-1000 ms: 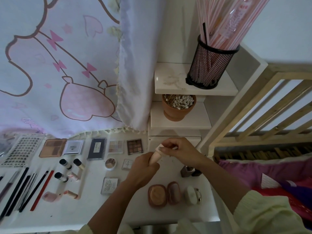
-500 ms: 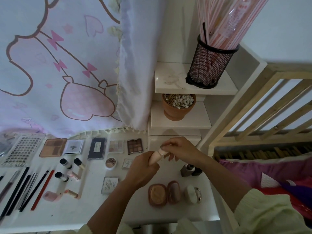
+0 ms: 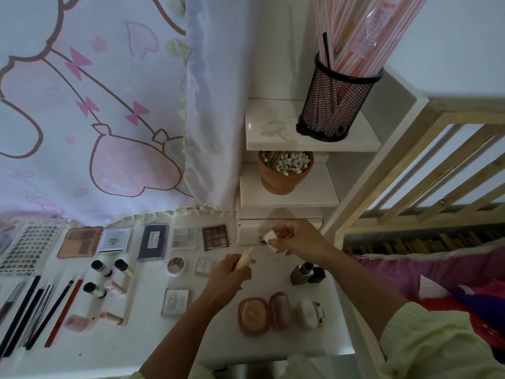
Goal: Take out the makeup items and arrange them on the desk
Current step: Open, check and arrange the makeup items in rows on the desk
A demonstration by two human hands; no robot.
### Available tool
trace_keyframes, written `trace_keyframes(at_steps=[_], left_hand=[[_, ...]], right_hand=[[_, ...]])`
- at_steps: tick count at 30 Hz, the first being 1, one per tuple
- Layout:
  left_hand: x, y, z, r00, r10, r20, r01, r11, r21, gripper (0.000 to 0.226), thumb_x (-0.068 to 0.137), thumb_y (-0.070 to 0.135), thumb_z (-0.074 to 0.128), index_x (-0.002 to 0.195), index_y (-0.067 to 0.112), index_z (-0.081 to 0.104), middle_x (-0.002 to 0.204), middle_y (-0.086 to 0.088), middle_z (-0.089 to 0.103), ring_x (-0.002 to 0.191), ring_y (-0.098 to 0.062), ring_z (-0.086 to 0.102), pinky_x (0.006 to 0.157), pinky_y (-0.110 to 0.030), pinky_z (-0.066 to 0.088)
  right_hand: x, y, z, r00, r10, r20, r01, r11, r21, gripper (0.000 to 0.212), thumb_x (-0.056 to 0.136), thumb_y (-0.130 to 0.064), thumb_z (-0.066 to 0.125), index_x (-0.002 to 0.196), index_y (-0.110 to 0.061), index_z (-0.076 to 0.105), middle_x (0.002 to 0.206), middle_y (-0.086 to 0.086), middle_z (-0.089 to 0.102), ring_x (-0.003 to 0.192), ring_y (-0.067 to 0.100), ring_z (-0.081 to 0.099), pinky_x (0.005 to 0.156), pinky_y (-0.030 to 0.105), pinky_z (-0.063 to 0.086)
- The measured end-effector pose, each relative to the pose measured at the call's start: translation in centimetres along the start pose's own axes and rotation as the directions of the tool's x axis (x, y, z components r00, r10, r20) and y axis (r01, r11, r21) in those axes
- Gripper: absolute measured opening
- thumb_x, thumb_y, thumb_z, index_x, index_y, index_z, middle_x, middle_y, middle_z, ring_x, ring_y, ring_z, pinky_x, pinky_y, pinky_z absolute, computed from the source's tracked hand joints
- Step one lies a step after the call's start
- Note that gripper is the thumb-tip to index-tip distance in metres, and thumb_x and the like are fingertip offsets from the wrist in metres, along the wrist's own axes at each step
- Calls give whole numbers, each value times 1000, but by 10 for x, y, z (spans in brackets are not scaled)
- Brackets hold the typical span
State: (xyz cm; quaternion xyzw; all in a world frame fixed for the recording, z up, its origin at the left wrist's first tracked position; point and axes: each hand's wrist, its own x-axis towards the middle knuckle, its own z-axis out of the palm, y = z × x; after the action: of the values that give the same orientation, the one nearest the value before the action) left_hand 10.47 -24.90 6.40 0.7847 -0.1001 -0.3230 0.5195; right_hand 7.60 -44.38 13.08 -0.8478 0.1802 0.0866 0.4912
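Two hands hung over the desk (image 3: 136,348), toward its back right corner. The left hand (image 3: 229,277) curled round a beige tube (image 3: 246,257), whose tip tilted toward the back edge. The right hand (image 3: 297,242) pinched a white cap (image 3: 270,237) in its fingertips, just apart from the tube. Palettes (image 3: 215,237) lined the back edge. Compacts (image 3: 252,314) sat near the front right corner.

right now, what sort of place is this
Probably a bedroom vanity corner: a white desk laid with eyeshadow palettes, a pot of cotton swabs on a shelf, and a wooden slatted frame alongside.
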Motion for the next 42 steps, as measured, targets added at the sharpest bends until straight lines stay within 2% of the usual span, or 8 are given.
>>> trace_keyframes(at_steps=[4,9,13,15,17,20,37,42], left_hand=[[0,-9,8,967,-242,85,254,950,-180,19,96,27,51,99,13,63,83,-5,56,68,-13,52,62,-24,48],[17,-12,21,963,-265,50,270,956,-115,23,89,15,60,110,5,59,87,-8,64,65,-16,61,63,-27,53],[38,-7,36,960,-280,16,279,960,31,29,83,10,67,108,6,53,84,-3,56,68,-15,60,54,-21,50],[45,-6,42,958,-288,-14,287,949,127,37,79,15,72,109,8,51,90,-3,57,79,-17,62,63,-25,54],[53,-9,47,963,-266,-47,269,929,254,52,75,19,75,116,7,47,103,-4,54,92,-18,59,71,-29,54],[59,-7,54,973,-217,-84,232,869,437,52,78,20,72,118,8,41,101,-1,45,94,-15,46,68,-25,43],[78,-16,74,992,-104,-70,124,885,450,37,90,10,52,122,6,35,123,-12,48,106,-26,55,77,-29,44],[73,-12,63,997,-73,-35,79,773,630,35,92,22,56,122,11,41,122,-6,52,106,-22,57,78,-29,48]], right_hand=[[3,10,1,996,86,32,-82,990,-111,20,81,-7,75,96,-10,62,81,0,65,60,8,65,57,16,53],[18,10,6,989,134,59,-107,936,-334,15,76,-7,72,86,3,67,80,15,70,71,25,70,67,36,58],[29,15,23,976,208,67,-143,840,-523,29,80,-8,66,60,-10,46,63,4,47,57,14,44,50,21,33],[32,21,31,971,229,71,-152,816,-558,31,86,-9,61,65,-18,40,68,0,43,63,13,43,52,21,30],[36,25,36,963,258,79,-159,779,-606,3,91,-9,57,92,-10,55,95,8,57,87,20,53,66,25,40],[42,31,40,957,280,78,-162,739,-654,25,95,-7,50,119,-2,53,122,16,56,108,27,56,85,33,44],[56,39,50,950,289,122,-110,672,-732,31,95,-10,44,120,-7,61,119,15,63,111,30,59,91,37,47],[57,44,46,943,314,111,-133,660,-739,23,94,-6,49,112,-4,64,113,13,65,105,28,62,82,32,46]])
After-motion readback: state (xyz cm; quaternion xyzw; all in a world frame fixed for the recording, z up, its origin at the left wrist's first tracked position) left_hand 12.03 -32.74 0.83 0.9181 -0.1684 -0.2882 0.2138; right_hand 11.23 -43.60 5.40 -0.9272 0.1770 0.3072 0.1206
